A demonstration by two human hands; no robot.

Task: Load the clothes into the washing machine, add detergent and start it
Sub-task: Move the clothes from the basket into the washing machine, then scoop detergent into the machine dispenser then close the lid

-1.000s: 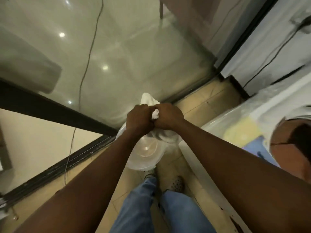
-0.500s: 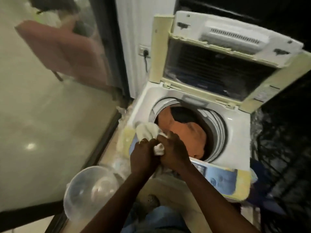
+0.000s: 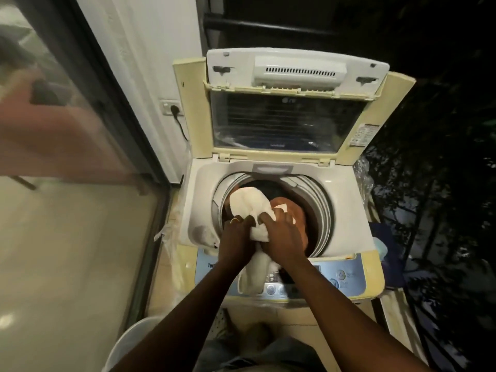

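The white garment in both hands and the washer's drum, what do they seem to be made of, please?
White garment: soft matte fabric, likely cotton; it bunches and droops over the control panel. Drum: apparently bare metal, grey with a dull sheen and ribbed rings.

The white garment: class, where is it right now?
Head view, centre: the white garment is bunched in both hands, left hand and right hand, over the drum's front rim, above orange clothes.

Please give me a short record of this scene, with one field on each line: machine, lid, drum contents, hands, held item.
machine: top-loading washing machine
lid: lid raised, standing open at the back
drum contents: orange garment and something dark
left hand: left hand gripping the white cloth
right hand: right hand gripping the same cloth
held item: over the drum opening, lower end hanging over the control panel
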